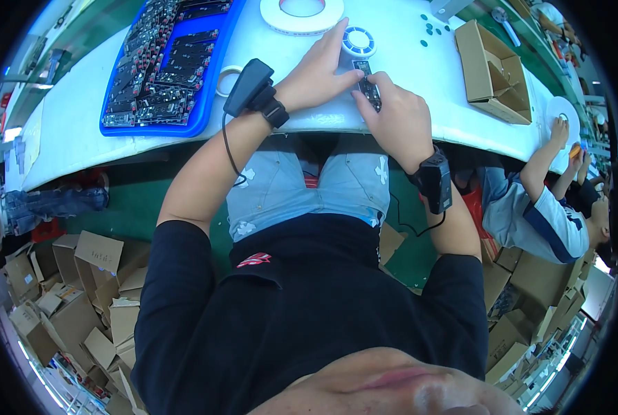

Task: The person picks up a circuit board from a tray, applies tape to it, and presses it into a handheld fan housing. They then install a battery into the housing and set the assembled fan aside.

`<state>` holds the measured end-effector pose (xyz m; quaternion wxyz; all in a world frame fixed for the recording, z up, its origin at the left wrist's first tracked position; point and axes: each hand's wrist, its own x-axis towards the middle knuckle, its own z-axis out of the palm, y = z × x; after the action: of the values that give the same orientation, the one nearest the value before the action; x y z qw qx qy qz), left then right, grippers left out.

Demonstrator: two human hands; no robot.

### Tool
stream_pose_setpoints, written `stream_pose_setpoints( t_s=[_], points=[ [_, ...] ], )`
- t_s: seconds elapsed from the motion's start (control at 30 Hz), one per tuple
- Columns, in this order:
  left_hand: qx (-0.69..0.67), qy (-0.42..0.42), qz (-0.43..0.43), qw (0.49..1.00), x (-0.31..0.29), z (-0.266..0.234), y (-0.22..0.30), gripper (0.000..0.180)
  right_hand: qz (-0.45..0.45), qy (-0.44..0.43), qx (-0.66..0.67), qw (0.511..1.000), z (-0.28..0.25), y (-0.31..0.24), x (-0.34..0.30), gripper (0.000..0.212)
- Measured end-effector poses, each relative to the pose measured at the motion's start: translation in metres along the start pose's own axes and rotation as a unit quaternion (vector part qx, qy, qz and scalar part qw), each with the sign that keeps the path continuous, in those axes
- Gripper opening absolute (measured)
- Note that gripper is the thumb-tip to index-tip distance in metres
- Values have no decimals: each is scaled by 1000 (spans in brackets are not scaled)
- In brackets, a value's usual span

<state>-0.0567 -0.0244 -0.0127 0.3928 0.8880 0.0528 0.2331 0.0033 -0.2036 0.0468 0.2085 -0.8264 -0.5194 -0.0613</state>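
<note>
Near the table's front edge, my right hand (402, 117) pinches a small dark circuit board (369, 86) between thumb and fingers. Just beyond the board is a white round piece (358, 43) with a ring of blue segments; whether the two are joined I cannot tell. My left hand (316, 76) lies to the left of them, fingers stretched forward and thumb spread out. Its thumb tip touches or nearly touches the board's upper end, and its fingertips reach beside the round piece. A dark device is strapped to each of my wrists.
A blue tray (201, 117) with many similar boards stands at left. Tape rolls (302, 29) (228, 81) lie by my left hand. At right are small green discs (430, 31), an open cardboard box (485, 97) and a co-worker (540, 214). Cardboard boxes (80, 297) fill the floor behind.
</note>
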Motion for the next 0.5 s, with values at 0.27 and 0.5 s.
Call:
stream_pose_setpoints(
  t_s=[0.27,0.5],
  points=[
    [-63,-29,9,998,2,-3,-2,93,-78,-106,33,991,-38,21,3,45],
    [-11,-41,5,999,11,1,-3,93,-147,-132,-3,980,-34,44,15,55]
  ],
)
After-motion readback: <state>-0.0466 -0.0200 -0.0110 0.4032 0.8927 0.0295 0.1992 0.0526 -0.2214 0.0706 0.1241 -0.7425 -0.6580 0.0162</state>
